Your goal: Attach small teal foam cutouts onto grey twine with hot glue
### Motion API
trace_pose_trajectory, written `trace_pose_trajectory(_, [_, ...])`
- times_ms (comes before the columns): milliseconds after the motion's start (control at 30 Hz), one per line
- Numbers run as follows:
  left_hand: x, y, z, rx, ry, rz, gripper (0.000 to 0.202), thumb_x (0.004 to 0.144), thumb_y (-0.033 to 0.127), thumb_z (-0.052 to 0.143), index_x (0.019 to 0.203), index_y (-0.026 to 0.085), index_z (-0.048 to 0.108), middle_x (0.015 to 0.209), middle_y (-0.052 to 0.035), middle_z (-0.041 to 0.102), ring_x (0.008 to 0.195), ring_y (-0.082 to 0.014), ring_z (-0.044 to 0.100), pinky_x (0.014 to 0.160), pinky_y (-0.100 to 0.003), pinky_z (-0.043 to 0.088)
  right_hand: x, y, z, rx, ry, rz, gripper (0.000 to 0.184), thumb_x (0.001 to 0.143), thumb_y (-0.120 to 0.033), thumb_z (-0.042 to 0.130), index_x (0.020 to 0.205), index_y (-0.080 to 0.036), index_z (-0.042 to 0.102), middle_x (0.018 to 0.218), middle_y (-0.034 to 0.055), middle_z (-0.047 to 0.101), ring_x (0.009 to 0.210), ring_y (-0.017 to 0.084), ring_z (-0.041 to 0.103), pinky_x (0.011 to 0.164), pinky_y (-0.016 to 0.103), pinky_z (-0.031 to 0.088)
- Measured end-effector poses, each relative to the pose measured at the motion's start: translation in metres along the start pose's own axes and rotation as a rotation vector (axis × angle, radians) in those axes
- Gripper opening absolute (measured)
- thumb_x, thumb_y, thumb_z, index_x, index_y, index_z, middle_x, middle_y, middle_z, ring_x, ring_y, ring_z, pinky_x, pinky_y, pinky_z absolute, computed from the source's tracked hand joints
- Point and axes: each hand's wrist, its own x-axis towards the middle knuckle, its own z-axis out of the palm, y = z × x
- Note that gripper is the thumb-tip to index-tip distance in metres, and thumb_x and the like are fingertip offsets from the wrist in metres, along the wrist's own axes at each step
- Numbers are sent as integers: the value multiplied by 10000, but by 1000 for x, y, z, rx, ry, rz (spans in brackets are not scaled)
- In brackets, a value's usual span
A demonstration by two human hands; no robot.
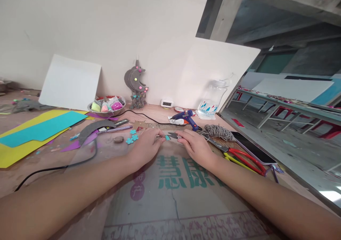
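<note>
Bare forearms (77,188) reach in from the near edge over a printed sheet (149,211) on the worktop (39,158). Between the fingertips, just beyond the lettering, is a small turquoise piece (167,137). The left hand (147,142) pinches it and is the nearer; the right hand (195,144) is closed around a grey pointed tool (173,135), probably scissors, whose tip points left at the piece. The tool's long axis runs roughly sideways; the piece is too small for me to tell its own.

Turquoise flower shapes (130,140) lie just left of the left hand. Beyond the right hand are a blue glue gun (186,117) and grey twine (218,131), with red-and-yellow-handled scissors (246,158) to its right.

The sheet reads 慧康 in green, with further print under the right forearm; the purple circles' characters are unclear. The clear bottle (210,101) seems to say "CLASSIC LOOK". The small clock's (167,103) digits are illegible.
</note>
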Motion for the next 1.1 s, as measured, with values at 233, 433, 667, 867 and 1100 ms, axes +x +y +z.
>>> trace_pose_trajectory(233, [-1,0,0,51,3,60,123,866,229,464,847,189,579,919,-27,627,920,-202,522,839,-363,380,0,-1,-1,2,13,-45,352,948,-363,364,1095,-161,612,803,77,637,753,187,598,691,310,482])
trace_pose_trajectory(433, [0,1,0,66,-3,77,120,869,228,467,841,189,577,914,-24,629,924,-201,525,835,-360,380,-1,0,0,24,24,-63,322,945,-342,384,1064,-161,622,826,77,648,765,184,595,700,306,480])
trace_pose_trajectory(667, [-1,0,0,46,-5,67,137,869,252,465,840,194,586,942,-22,642,934,-201,535,855,-362,382,-1,0,0,102,34,36,328,947,-340,377,1055,-163,631,833,77,651,790,186,611,712,306,486])
trace_pose_trajectory(867, [1,-1,-1,-29,-7,-31,159,866,282,464,882,205,602,955,-17,639,930,-195,548,825,-349,405,-2,3,3,146,22,130,344,949,-346,370,1107,-164,615,974,91,666,909,201,620,805,327,485])
trace_pose_trajectory(1100, [0,-3,1,61,22,91,124,871,239,467,862,194,582,939,-23,632,939,-197,540,846,-356,398,-1,1,2,141,-19,89,355,954,-352,353,1077,-159,624,885,86,655,840,196,612,748,325,485])
